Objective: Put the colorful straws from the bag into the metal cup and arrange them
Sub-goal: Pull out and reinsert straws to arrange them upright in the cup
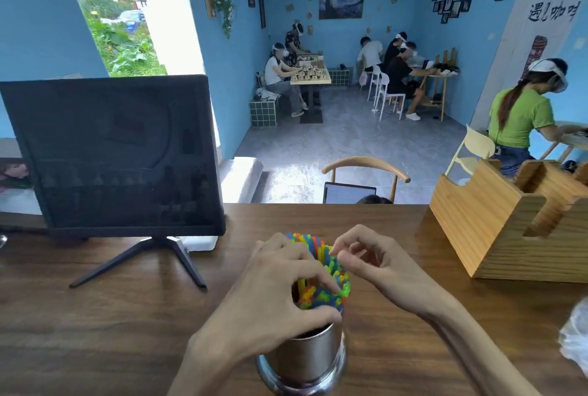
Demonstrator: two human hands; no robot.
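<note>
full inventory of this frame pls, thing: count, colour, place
straws: one bundle, count unreadable; green, yellow, orange, blue; standing in the cup
metal cup: 1, silver, near edge of the counter, centre
monitor: 1, black, screen dark, counter left, on a stand
wooden organiser box: 1, light wood, counter right
plastic bag: 1, clear, right edge, partly out of frame
wooden counter: 1, brown
wooden chair: 1, tan, beyond the counter
laptop: 1, screen lit, behind the counter edge
people in headsets: several, at tables in the blue room beyond
left hand: fingers curled round the straws at the cup's mouth
right hand: fingertips at the straw tops; a pinch is unclear
</note>
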